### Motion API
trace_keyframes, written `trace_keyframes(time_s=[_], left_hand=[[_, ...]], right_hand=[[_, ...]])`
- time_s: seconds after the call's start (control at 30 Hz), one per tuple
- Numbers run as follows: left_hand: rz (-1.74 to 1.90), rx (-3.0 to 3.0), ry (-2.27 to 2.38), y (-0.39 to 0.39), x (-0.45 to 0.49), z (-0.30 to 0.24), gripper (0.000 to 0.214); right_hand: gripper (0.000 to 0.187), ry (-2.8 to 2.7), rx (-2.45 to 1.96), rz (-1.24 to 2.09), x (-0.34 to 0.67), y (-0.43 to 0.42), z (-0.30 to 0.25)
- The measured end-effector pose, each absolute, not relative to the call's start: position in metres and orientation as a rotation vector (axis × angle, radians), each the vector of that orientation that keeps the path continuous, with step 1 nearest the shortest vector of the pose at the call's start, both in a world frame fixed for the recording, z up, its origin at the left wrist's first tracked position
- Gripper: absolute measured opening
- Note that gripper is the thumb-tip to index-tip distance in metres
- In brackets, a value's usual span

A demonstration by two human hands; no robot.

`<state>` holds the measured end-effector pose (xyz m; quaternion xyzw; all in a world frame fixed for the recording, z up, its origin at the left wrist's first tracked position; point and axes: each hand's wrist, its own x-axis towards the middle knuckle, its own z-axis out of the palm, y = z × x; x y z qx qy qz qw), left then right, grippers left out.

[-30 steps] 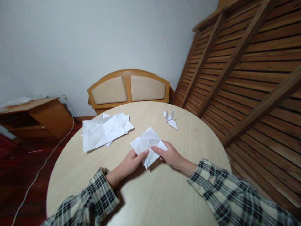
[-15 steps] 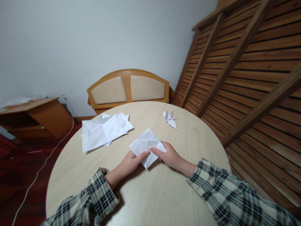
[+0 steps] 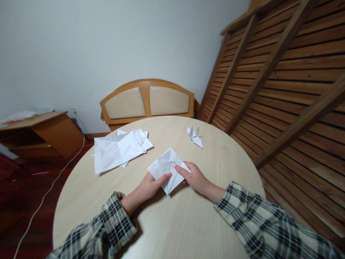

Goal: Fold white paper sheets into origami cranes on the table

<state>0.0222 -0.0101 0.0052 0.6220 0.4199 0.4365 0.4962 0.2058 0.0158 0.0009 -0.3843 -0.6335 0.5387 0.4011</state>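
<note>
A diamond-shaped piece of folded white paper (image 3: pixel 168 158) is held just over the near middle of the table, one corner pointing away from me and one toward me. My left hand (image 3: pixel 152 185) grips its lower left edge, thumb on top near the centre crease and fingers hidden beneath. On the right edge, my right hand (image 3: pixel 195 176) pinches the paper, its thumb lying across the upper face. Creases run across the paper and down to its near corner.
White creased sheets (image 3: pixel 118 151) lie in an overlapping pile at the left of the round table (image 3: pixel 175 230). A folded paper crane (image 3: pixel 194 136) sits at the far right. Beyond are a padded headboard (image 3: pixel 147 100), a slatted wooden panel (image 3: pixel 283 90) and a low cabinet (image 3: pixel 54 133).
My right thumb has shifted slightly up and right, away from the left thumb. The paper stays in both hands in nearly the same place.
</note>
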Motion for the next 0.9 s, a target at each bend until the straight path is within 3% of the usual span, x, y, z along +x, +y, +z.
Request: trace_keyframes(time_s=[0.33, 0.9], left_hand=[[1.038, 1.533, 1.067, -0.0103, 0.0202, 0.0047, 0.04], [1.165, 1.341, 1.218, -0.0059, 0.0186, 0.0105, 0.032]], right_hand=[[0.042, -1.504, -0.915, 1.392, 0.2068, 0.0196, 0.0065], [0.043, -1.472, -0.925, 1.411, 0.2088, 0.0213, 0.0064]])
